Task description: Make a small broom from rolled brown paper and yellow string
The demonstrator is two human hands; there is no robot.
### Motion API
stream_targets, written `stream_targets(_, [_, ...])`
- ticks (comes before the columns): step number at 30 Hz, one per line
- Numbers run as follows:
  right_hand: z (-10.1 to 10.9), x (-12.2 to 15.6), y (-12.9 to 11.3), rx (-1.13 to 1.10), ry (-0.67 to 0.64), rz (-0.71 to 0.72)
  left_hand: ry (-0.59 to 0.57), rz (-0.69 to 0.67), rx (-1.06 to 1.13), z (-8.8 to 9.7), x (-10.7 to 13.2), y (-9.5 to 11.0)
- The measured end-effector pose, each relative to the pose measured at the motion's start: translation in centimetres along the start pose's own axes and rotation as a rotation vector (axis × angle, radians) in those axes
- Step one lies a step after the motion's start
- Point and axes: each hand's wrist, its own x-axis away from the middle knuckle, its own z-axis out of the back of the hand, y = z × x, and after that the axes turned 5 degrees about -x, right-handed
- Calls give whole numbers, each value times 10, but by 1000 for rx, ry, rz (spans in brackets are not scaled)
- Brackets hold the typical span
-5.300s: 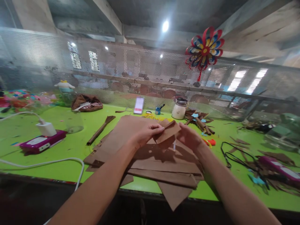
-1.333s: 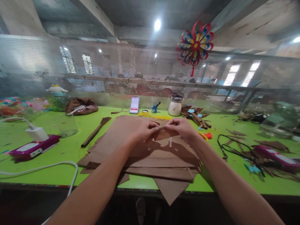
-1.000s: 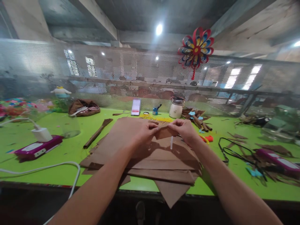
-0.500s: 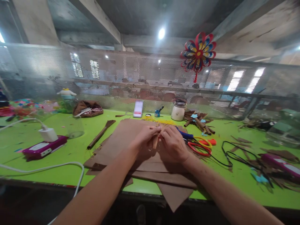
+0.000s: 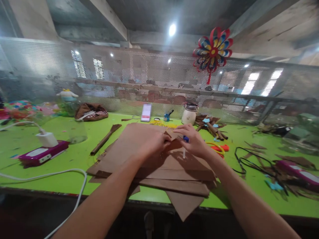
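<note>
My left hand (image 5: pixel 158 144) is closed on a small folded piece of brown paper (image 5: pixel 169 134), held just above a stack of brown paper sheets (image 5: pixel 134 139). To its right, my right hand (image 5: pixel 192 141) has its thumb and fingers apart, beside the small piece. Part of a blue handle (image 5: pixel 185 138) shows between those fingers; its other end is hidden behind the hand. A short white stick (image 5: pixel 184 152) appears below the right palm, and I cannot tell whether the hand touches it. Scissors with red and yellow handles (image 5: pixel 220 151) lie just right of the hand.
A rolled brown paper piece (image 5: pixel 106 139) lies left of the stack. Behind are a phone (image 5: pixel 146 113), a blue ink bottle (image 5: pixel 166 117) and a white jug (image 5: pixel 189 114). Purple power strips (image 5: pixel 43 154) sit at both sides; black cable (image 5: pixel 240 161) runs at right.
My right hand has come away from the left and its fingers have spread. The left hand keeps the small paper piece. The white stick now shows beneath the right hand.
</note>
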Motion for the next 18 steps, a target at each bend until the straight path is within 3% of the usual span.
stream_targets(3, [4,1,2,-13,-166,-13,-147,-147,-77,8,1,13])
stream_targets(5, [5,0,-1,-59,-184,-50,-174,-136,-152,14,-1,23])
stream_targets(9, [9,-1,-5,-177,-152,-144,-142,-83,-272,29,-3,34])
stream_targets(13, [17,-1,-2,-302,-127,-315,-76,-70,-361,39,0,26])
stream_targets(18, [20,0,5,-515,-183,-450,-107,-48,-260,43,1,25])
